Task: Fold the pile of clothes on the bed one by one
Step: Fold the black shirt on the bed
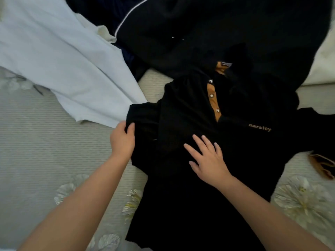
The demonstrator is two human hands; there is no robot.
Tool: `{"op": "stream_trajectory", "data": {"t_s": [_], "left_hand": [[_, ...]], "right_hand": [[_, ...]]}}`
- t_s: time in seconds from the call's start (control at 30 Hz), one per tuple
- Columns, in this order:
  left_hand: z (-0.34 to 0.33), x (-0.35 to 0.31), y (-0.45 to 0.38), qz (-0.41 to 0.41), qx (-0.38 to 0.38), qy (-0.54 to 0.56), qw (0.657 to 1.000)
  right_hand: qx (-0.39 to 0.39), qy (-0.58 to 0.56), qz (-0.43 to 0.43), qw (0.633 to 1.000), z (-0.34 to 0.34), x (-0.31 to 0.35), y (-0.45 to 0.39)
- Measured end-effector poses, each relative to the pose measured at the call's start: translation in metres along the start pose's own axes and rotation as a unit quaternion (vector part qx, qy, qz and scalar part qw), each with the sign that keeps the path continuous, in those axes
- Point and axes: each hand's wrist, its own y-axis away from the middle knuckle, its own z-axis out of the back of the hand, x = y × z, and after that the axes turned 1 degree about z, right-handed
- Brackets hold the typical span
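A pale, finely ribbed bedcover printed with cream-and-yellow flowers (36,138) fills the left side, its weave running in thin horizontal lines. Lying over its upper left is a soft white cotton garment (59,57), smooth and loosely creased, its lower edge tapering to a point that just reaches the dark cloth beside it.

The left hand (122,140) sits at that meeting point — fingers curled over, thumb tucked, pinching the bunched left sleeve edge of the black short-sleeved polo shirt with a tan button placket (181,196). The shirt lies spread face up across the middle of the bed, matte and nearly featureless in its darkness, body running down toward the viewer, collar away. Its tan placket strip (213,98) carries small pale round buttons, and tan embroidered lettering (259,127) sits on the chest to the right.

The right hand (208,158) lies flat on the shirt's chest below the placket, fingers straight and spread, palm down, holding nothing.

Behind the shirt, a heap of dark navy and black clothing with a thin white piped edge (199,24) bulks across the top. At far right, a fluffy white fabric (324,60) shows at the edge, and lower down a small crumpled tan-brown piece (320,164) lies beside the shirt's right sleeve — what it belongs to is unclear.
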Motion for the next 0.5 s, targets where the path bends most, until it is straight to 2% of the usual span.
{"op": "stream_trajectory", "data": {"t_s": [0.07, 0.13, 0.23, 0.3, 0.37, 0.43, 0.5], "left_hand": [[0.025, -0.014, -0.016, -0.025, -0.066, 0.057, 0.996], [0.053, -0.03, -0.039, -0.043, -0.139, 0.097, 0.985], [0.085, -0.039, -0.066, -0.113, -0.168, 0.095, 0.975], [0.095, -0.02, -0.071, -0.167, -0.132, 0.011, 0.977], [0.095, 0.015, -0.068, -0.174, -0.07, -0.101, 0.977], [0.092, 0.05, -0.064, -0.104, 0.018, -0.183, 0.977], [0.089, 0.073, -0.063, -0.022, 0.092, -0.2, 0.975]], "right_hand": [[0.07, 0.032, -0.008, 0.997, 0.003, 0.005, -0.005], [0.109, 0.05, -0.041, 0.992, 0.009, 0.01, -0.007], [0.127, 0.034, -0.076, 0.988, 0.022, 0.02, -0.011], [0.149, 0.043, -0.085, 0.984, 0.03, 0.028, -0.016], [0.175, 0.053, -0.098, 0.978, 0.036, 0.034, -0.023], [0.191, 0.063, -0.117, 0.973, 0.041, 0.039, -0.028], [0.202, 0.081, -0.132, 0.967, 0.048, 0.045, -0.035]]}}
